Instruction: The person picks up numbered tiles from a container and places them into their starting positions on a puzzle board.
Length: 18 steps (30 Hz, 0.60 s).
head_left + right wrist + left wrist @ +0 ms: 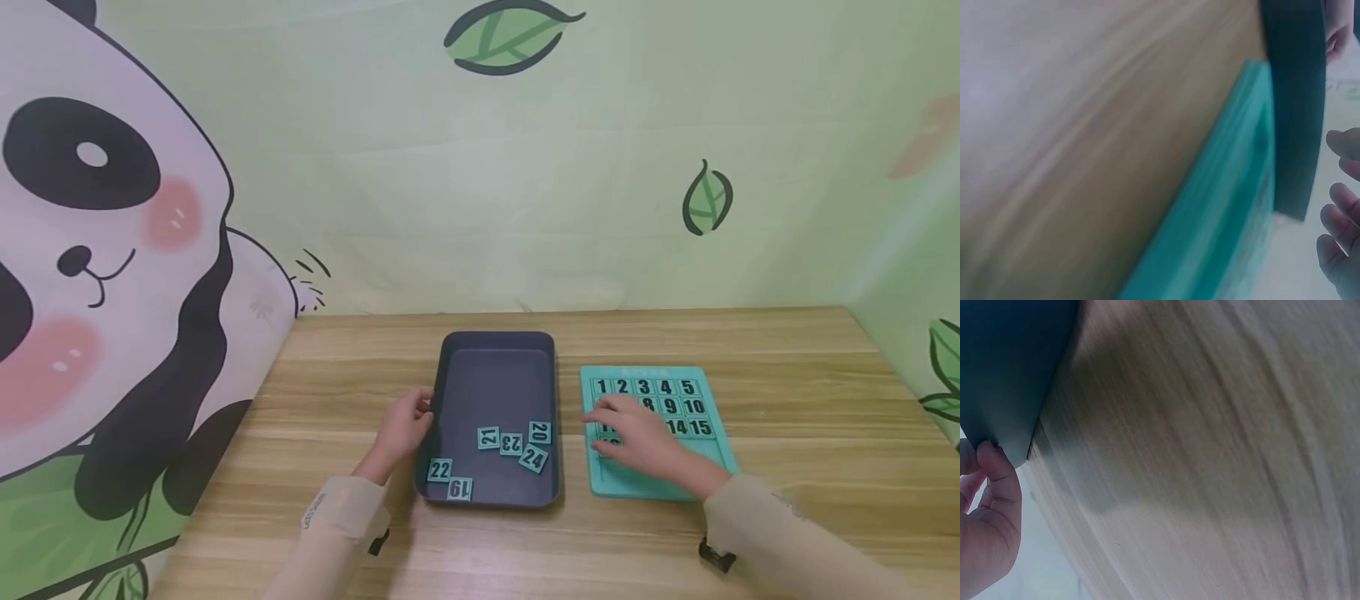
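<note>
My left hand (403, 427) pinches the left rim of a dark rectangular tray (495, 343); in the left wrist view the thumb and fingers (1000, 481) meet on its edge. Several teal number tiles lie in the tray's near half, among them the 21 tile (488, 437), the 24 tile (533, 457) and the 22 tile (440, 470). Over the left part of a teal number board (712, 467) hovers my right hand (637, 433), its fingers apart and nothing visible between them. It hides some tiles in the second to fourth rows.
Tray and board lie side by side on a wood-grain table (810, 400), a narrow strip of wood between them. Behind the table hangs a pale green backdrop (390, 183) printed with leaves and a panda. The board's upper rows hold numbered tiles.
</note>
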Available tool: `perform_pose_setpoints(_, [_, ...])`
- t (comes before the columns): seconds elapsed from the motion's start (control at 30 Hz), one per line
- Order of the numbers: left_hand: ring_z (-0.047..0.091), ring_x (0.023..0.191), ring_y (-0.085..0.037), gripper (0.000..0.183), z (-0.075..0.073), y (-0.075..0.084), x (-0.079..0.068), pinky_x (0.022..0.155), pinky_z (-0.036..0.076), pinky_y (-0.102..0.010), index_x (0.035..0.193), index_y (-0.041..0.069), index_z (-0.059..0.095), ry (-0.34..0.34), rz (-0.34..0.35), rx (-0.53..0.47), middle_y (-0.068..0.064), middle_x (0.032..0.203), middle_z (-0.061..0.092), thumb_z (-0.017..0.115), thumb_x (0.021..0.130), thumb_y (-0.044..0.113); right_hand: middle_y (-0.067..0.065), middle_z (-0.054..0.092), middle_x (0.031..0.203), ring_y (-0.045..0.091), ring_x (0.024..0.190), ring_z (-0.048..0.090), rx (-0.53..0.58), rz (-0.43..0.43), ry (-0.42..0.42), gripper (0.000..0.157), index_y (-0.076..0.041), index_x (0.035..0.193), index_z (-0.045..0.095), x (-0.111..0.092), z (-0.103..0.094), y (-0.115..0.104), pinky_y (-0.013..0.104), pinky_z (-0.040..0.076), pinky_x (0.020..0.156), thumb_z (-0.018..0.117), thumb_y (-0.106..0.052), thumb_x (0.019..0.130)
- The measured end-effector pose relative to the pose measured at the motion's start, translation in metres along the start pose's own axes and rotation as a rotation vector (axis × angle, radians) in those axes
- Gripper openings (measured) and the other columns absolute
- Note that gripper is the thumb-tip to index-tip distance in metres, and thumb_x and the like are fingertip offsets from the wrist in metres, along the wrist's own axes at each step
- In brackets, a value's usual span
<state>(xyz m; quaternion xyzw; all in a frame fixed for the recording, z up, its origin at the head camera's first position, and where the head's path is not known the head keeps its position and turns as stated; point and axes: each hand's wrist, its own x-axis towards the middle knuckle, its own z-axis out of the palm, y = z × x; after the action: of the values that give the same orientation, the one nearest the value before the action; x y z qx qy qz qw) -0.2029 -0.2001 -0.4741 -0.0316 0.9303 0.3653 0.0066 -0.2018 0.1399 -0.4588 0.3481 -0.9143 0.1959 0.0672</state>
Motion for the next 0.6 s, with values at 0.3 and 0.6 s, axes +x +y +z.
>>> perform_pose_setpoints(0.3, [0.060, 0.086, -0.028, 0.029, -0.001, -0.001, -0.001, 0.072, 0.052, -0.036, 0.110, 0.000, 0.054, 0.016, 0.029, 0.006, -0.017, 0.093, 0.061, 0.054, 0.081, -0.001, 0.002, 0.055, 0.092, 0.014, 0.084, 0.051, 0.067, -0.187, -0.004, 0.028, -0.011, 0.097, 0.066, 0.031, 0.011, -0.038, 0.027, 0.046, 0.070, 0.071, -0.017, 0.070])
perform_pose_setpoints(0.6, [0.061, 0.084, -0.027, 0.028, -0.002, 0.000, -0.001, 0.071, 0.053, -0.035, 0.109, -0.001, 0.054, 0.018, 0.037, 0.001, -0.017, 0.092, 0.061, 0.054, 0.081, -0.001, -0.001, 0.056, 0.100, 0.014, 0.090, 0.049, 0.115, -0.255, -0.165, 0.029, -0.015, 0.105, 0.064, 0.052, 0.025, -0.067, 0.025, 0.045, 0.075, 0.066, -0.021, 0.076])
